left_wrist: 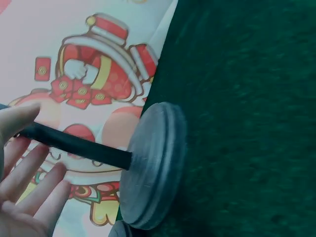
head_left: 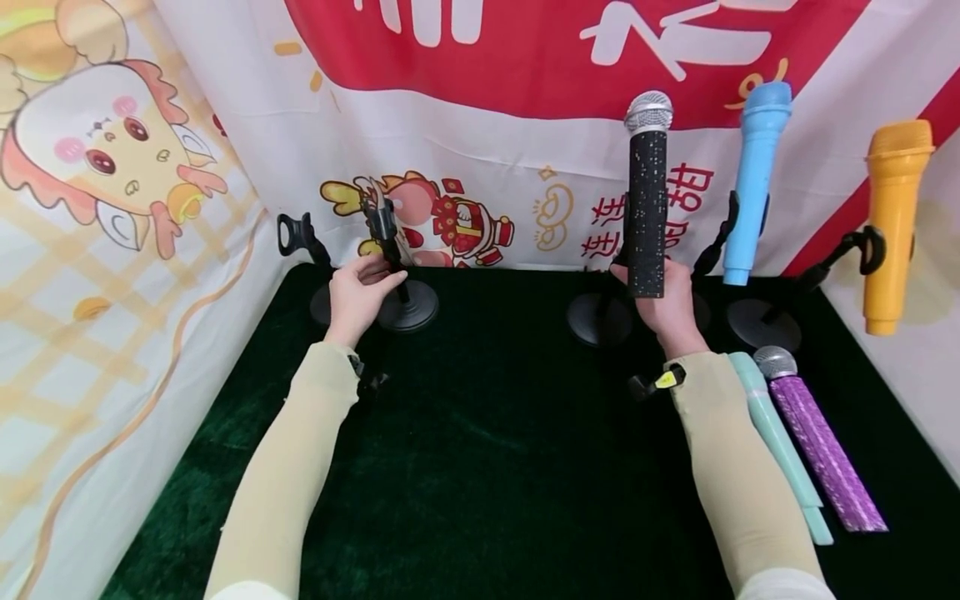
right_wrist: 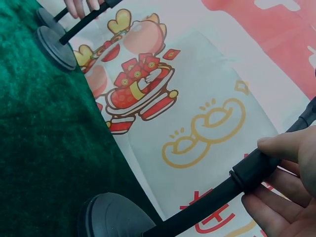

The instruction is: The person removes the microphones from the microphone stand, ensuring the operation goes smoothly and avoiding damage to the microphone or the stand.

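Observation:
My left hand (head_left: 358,296) is at the pole of a black microphone stand (head_left: 408,307), with an unfilled clip on top. In the left wrist view the thumb lies over the pole (left_wrist: 84,146) and the index finger behind it; the other fingers are spread. My right hand (head_left: 667,304) holds another black microphone stand (head_left: 600,321) below its clip, thumb and fingers about the collar (right_wrist: 254,170). A black speckled microphone (head_left: 647,200) with a silver head stands in that stand's clip and hides part of the hand in the head view.
Another stand with an unfilled clip (head_left: 300,236) is at the left. Right of my right hand, stands hold a blue microphone (head_left: 756,183) and an orange microphone (head_left: 896,225). A mint microphone (head_left: 780,446) and a purple glittery microphone (head_left: 825,450) lie on the green cloth (head_left: 487,467).

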{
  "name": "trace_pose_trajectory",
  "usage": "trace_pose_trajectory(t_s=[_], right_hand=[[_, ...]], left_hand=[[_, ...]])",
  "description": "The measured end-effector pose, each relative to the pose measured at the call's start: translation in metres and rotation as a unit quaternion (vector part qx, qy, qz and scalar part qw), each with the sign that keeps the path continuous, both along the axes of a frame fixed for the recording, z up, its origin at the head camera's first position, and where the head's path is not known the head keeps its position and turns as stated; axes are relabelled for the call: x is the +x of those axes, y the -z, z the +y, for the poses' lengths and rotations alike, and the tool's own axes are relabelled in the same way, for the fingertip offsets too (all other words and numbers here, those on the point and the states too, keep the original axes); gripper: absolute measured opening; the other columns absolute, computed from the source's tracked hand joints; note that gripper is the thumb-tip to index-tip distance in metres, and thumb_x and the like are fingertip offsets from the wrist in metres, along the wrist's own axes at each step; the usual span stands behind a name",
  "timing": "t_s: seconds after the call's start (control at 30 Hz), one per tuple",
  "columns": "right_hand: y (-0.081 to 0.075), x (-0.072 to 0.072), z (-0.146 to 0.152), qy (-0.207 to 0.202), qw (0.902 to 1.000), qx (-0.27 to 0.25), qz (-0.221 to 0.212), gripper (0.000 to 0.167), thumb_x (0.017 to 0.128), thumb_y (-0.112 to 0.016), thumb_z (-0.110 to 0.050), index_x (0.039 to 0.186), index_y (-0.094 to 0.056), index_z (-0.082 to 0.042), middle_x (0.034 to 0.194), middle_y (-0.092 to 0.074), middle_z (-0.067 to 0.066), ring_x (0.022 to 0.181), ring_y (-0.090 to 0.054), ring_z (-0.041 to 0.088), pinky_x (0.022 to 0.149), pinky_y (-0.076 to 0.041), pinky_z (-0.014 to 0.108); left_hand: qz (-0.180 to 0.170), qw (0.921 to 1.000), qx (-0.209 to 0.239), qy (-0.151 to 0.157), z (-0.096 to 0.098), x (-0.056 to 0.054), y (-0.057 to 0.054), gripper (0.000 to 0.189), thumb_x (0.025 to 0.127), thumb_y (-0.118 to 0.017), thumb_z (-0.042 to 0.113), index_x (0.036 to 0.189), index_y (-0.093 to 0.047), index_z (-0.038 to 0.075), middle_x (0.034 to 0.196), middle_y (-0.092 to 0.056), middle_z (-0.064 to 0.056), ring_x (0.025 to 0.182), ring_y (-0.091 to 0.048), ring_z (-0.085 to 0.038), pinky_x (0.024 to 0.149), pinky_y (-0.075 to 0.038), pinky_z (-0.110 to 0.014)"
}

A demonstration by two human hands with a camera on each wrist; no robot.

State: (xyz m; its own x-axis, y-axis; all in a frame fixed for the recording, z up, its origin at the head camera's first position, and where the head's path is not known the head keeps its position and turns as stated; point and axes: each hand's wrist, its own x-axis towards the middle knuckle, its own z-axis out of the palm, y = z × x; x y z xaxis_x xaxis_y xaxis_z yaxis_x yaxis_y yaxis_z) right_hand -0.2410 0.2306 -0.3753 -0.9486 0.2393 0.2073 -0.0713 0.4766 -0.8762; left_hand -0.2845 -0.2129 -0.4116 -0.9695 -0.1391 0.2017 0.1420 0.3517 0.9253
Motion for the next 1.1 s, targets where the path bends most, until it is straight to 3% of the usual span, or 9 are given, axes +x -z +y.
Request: trace_pose_trajectory(t_s=[0.07,0.23,0.37,0.47,0.53,0.7,0.9,1.1], right_hand=[[0.0,0.001,0.0,-0.008,1.0,-0.005,0.003,0.047,0.092,-0.075,-0.046,0.092,-0.069,0.0,0.068,-0.052,0.005,0.076,-0.044,0.026,0.066,-0.033,0.036],[0.004,0.003,0.0,-0.008,0.998,0.008,0.062,0.041,0.091,-0.079,-0.04,0.088,-0.073,0.0,0.078,-0.068,0.005,0.077,-0.054,0.02,0.066,-0.038,0.031],[0.005,0.007,0.001,-0.015,0.9938,0.014,0.109,0.033,0.089,-0.082,-0.032,0.094,-0.077,0.001,0.088,-0.074,0.003,0.081,-0.061,0.014,0.069,-0.043,0.025],[0.005,0.01,0.002,-0.006,0.9909,0.029,0.132,0.03,0.087,-0.084,-0.027,0.092,-0.077,0.001,0.082,-0.073,0.001,0.076,-0.06,0.013,0.067,-0.043,0.023],[0.004,0.012,0.002,-0.003,0.9898,0.035,0.138,0.029,0.087,-0.084,-0.027,0.091,-0.078,0.001,0.08,-0.073,0.0,0.073,-0.059,0.012,0.065,-0.042,0.023],[-0.003,0.017,0.001,-0.019,0.9875,0.033,0.153,0.026,0.088,-0.084,-0.026,0.099,-0.08,-0.003,0.093,-0.076,-0.001,0.084,-0.063,0.008,0.071,-0.045,0.021],[-0.012,0.028,-0.005,-0.033,0.9877,0.021,0.152,0.029,0.087,-0.084,-0.03,0.099,-0.08,-0.004,0.092,-0.075,0.001,0.086,-0.063,0.012,0.074,-0.046,0.022],[-0.019,0.043,-0.017,-0.058,0.9861,0.013,0.155,0.024,0.086,-0.086,-0.024,0.101,-0.08,-0.005,0.095,-0.076,0.001,0.088,-0.065,0.009,0.075,-0.047,0.021]], left_hand=[[0.012,0.9997,0.007,-0.019,0.001,0.005,0.003,0.053,0.087,-0.084,0.035,0.132,-0.067,0.011,0.125,-0.07,-0.006,0.114,-0.066,-0.02,0.099,-0.052,-0.034],[0.065,0.9935,0.047,-0.081,0.005,0.023,0.01,0.047,0.085,-0.086,0.032,0.127,-0.072,0.014,0.123,-0.071,-0.003,0.114,-0.066,-0.02,0.099,-0.052,-0.034],[0.106,0.9869,0.071,-0.099,0.011,0.039,0.014,0.041,0.085,-0.087,0.028,0.12,-0.074,0.012,0.118,-0.073,-0.003,0.11,-0.068,-0.021,0.098,-0.053,-0.036],[0.111,0.9877,0.077,-0.078,0.018,0.051,0.012,0.039,0.086,-0.085,0.023,0.121,-0.074,0.009,0.119,-0.072,-0.006,0.111,-0.068,-0.023,0.1,-0.052,-0.038],[0.108,0.9896,0.071,-0.064,0.025,0.062,0.005,0.038,0.088,-0.084,0.02,0.122,-0.072,0.006,0.121,-0.071,-0.01,0.113,-0.067,-0.024,0.101,-0.051,-0.041],[0.116,0.9905,0.067,-0.03,0.044,0.088,-0.014,0.035,0.09,-0.081,0.014,0.121,-0.071,0.001,0.121,-0.07,-0.016,0.114,-0.066,-0.029,0.102,-0.049,-0.05],[0.073,0.9942,0.076,0.017,0.053,0.093,-0.008,0.04,0.09,-0.082,0.022,0.124,-0.07,0.004,0.125,-0.069,-0.013,0.117,-0.065,-0.027,0.105,-0.047,-0.051],[0.053,0.9941,0.077,0.053,0.063,0.097,-0.006,0.045,0.089,-0.083,0.021,0.127,-0.068,0.004,0.128,-0.068,-0.01,0.12,-0.064,-0.024,0.106,-0.045,-0.052]])
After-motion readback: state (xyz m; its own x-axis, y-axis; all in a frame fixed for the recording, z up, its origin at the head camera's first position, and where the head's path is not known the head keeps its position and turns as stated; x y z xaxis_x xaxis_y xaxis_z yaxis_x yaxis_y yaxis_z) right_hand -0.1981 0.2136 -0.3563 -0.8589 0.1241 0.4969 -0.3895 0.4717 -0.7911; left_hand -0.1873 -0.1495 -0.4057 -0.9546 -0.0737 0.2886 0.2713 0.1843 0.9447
